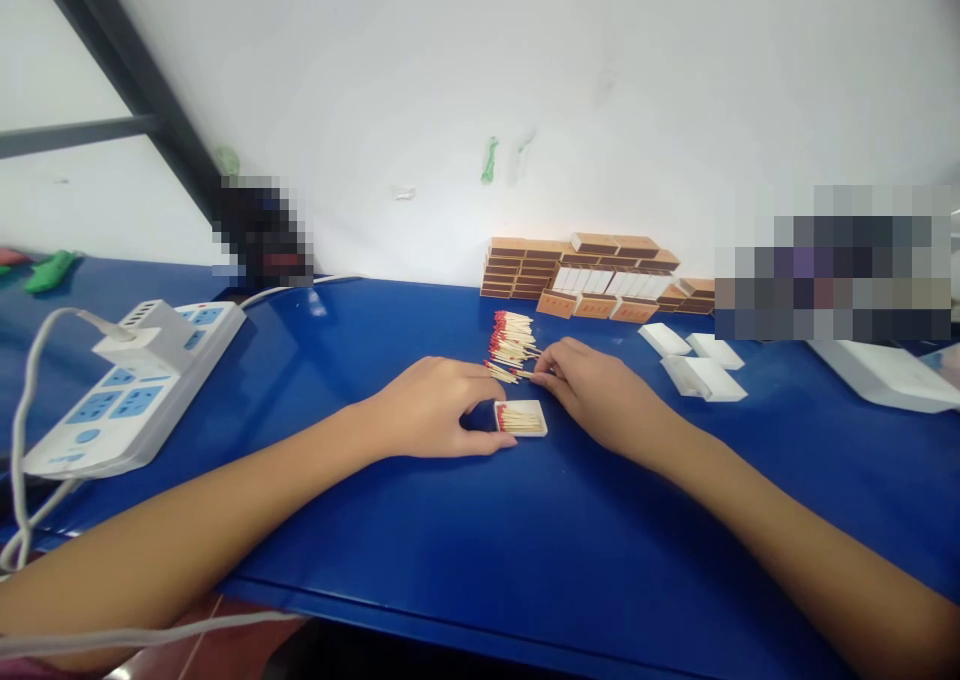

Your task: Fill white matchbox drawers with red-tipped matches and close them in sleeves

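A white matchbox tray [541,419], partly filled with red-tipped matches [520,419], lies on the blue table. My left hand [431,408] steadies it from the left, thumb along its near side and fingers at its far side. Just beyond lies a pile of loose matches [512,338], red heads to the left. At the pile's lower right edge, my right hand [592,385] is closed in a pinch on matchstick ends; how many it grips cannot be made out.
Stacked matchboxes [525,265] stand against the wall, with white trays among them. Several empty white trays [703,378] lie right of my right hand. A power strip [135,390] with a plugged-in white cable [31,410] occupies the left. A white box-like object [885,372] sits far right.
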Demonstrator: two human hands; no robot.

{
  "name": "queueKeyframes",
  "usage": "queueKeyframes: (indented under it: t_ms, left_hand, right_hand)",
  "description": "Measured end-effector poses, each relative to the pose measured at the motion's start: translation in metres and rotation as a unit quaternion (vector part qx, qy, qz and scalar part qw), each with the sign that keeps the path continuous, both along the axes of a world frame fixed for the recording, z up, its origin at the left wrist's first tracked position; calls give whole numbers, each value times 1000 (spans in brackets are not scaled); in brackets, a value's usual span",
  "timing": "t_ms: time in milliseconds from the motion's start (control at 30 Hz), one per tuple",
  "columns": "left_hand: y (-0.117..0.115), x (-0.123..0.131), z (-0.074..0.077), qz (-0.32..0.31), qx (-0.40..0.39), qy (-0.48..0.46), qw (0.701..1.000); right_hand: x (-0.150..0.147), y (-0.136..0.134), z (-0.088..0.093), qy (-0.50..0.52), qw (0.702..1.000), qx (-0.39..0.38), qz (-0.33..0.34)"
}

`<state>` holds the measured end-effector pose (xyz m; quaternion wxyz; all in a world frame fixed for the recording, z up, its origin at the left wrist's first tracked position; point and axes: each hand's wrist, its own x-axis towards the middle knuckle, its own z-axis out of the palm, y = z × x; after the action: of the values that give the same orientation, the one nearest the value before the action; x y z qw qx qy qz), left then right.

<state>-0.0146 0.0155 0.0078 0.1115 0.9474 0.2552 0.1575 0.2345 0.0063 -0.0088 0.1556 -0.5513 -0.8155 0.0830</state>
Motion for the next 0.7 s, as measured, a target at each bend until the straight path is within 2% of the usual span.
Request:
queueKeyframes:
  t_ms: [133,300,400,533,700]
  left_hand:
    - [2,-1,2,13,11,3,1000]
    - [4,-2,2,22,13,10,1000]
    - [4,-2,-1,20,18,6,1000]
    - [4,-2,-4,17,21,7,1000]
    - [4,-3,-3,19,26,10,999]
  right_hand:
    - [10,-2,1,-25,1000,-8,9]
    - [17,-10,10,19,999,14,40]
    - [8,-19,15,17,996,12,83]
    - [-8,-30,12,-10,993,1,119]
    - [0,-30,16,16,994,20,103]
